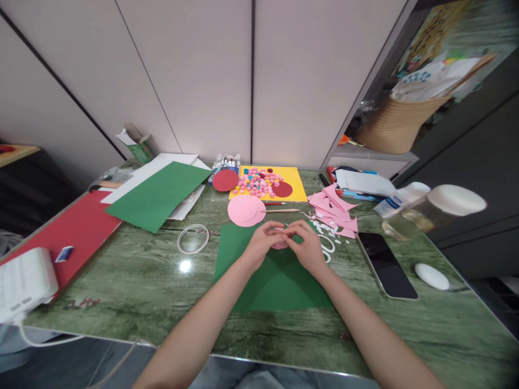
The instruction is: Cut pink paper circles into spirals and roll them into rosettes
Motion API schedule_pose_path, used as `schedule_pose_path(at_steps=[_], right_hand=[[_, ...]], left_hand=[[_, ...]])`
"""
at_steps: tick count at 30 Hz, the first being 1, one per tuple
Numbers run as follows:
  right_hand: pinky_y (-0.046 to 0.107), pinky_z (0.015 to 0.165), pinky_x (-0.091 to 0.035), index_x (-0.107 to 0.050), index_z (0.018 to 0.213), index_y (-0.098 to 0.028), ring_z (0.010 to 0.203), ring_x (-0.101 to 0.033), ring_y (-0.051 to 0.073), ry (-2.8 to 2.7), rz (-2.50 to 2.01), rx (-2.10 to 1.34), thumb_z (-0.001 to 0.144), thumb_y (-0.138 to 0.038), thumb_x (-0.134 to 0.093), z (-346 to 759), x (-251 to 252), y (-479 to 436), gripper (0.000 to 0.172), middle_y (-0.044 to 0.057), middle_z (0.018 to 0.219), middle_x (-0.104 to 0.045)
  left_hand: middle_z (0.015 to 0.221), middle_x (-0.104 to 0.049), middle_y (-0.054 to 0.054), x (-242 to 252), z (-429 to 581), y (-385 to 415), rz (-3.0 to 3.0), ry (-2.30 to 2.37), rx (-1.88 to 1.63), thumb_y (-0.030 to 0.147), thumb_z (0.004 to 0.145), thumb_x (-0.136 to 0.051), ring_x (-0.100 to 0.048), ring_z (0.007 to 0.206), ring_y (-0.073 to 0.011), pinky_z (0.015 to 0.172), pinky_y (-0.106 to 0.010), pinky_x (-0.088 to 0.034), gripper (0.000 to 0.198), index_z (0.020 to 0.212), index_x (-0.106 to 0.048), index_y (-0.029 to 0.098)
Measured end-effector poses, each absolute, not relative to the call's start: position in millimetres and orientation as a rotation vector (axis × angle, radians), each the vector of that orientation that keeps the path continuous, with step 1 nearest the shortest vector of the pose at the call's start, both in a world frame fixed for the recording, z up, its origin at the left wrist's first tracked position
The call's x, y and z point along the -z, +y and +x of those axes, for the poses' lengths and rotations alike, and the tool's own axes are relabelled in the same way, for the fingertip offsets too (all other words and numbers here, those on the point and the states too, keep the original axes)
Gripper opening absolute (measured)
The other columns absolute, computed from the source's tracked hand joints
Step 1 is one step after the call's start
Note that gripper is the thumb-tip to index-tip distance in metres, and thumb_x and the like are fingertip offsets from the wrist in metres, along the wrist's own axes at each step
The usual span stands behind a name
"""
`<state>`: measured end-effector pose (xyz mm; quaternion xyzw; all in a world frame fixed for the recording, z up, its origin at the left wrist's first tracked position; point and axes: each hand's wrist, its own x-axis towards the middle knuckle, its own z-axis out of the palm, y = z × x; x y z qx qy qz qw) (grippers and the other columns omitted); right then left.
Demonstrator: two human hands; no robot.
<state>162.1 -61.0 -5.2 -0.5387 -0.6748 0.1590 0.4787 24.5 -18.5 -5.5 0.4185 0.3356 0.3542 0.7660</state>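
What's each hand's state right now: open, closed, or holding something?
Left hand: fingers closed, pinching the small pink paper piece.
Right hand: fingers closed, pinching the same piece, above the green paper sheet.

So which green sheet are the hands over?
The near green sheet, under left hand and right hand; the other green sheet lies leftward on white paper.
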Motion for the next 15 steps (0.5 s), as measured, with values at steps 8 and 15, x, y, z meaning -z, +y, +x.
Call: schedule_pose_path(at_steps=[8, 15], right_hand=[[0.028, 0.063, -0.044, -0.054, 0.069, -0.02, 0.075, -0.054, 0.016, -1.616, -1.304, -0.421, 0.075, -0.016, -0.059, 161.4, 5.8, -60.1, 0.008, 0.002, 0.079, -0.053], [0.027, 0.062, -0.045, -0.051, 0.067, -0.02, 0.075, -0.054, 0.016, -1.602, -1.308, -0.42, 0.073, -0.016, -0.059, 159.8, 3.5, -60.6, 0.011, 0.001, 0.076, -0.054]], left_hand=[[0.075, -0.064, -0.002, 2.9, 25.8, -20.4, 0.887, 0.712, -0.757, 0.021, 0.056, -0.075, -0.06, 0.065, -0.0103, 0.063, -0.023, -0.044, 0.039, 0.09, -0.056, 0.014], [0.071, -0.064, -0.002, 5.6, 26.1, -20.9, 0.888, 0.703, -0.774, 0.025, 0.057, -0.075, -0.06, 0.065, -0.0113, 0.063, -0.023, -0.044, 0.039, 0.089, -0.055, 0.014]])
